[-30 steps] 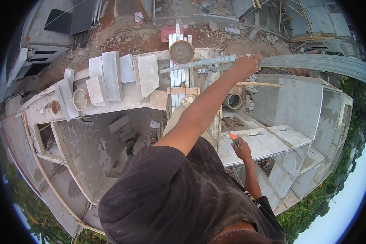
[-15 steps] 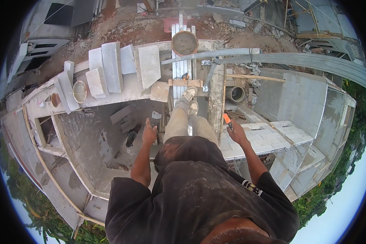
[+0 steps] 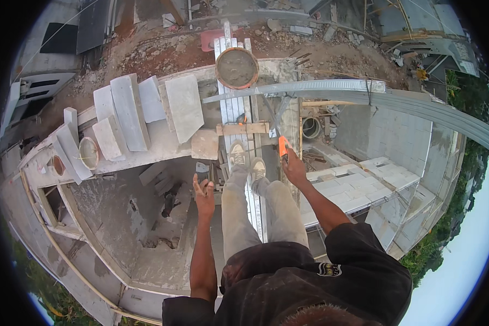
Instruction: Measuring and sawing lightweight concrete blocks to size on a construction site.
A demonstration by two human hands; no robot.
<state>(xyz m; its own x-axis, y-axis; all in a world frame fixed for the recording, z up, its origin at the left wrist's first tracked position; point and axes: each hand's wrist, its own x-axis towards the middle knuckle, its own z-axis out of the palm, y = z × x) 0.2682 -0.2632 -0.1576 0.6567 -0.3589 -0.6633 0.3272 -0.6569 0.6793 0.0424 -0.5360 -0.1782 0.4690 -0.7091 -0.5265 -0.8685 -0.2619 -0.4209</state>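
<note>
My right hand (image 3: 294,167) is closed around a small orange-and-black hand tool (image 3: 282,146), whose exact kind I cannot make out. It is held in the air to the right of my legs. My left hand (image 3: 204,194) hangs over the drop beside the walkway, with fingers apart and nothing in it. Both feet stand on narrow pale metal beams (image 3: 231,106). A short wooden board (image 3: 243,129) lies across the beams ahead of my shoes. Just beyond it sits a small orange-and-black object (image 3: 241,118). A round tub of grey mortar (image 3: 237,66) rests farther out on the beams.
Pale blocks (image 3: 129,111) and slabs (image 3: 183,106) lie along the wall top at left, near another mortar tub (image 3: 89,152). Long metal channels (image 3: 407,100) stretch across the right. Deep rooms drop off on both sides, with a block wall (image 3: 372,182) at right.
My body has moved forward along the beams, and the mortar tub looks nearer. The right hand has come inward and ahead with the orange-and-black tool. My left hand remains apart from everything.
</note>
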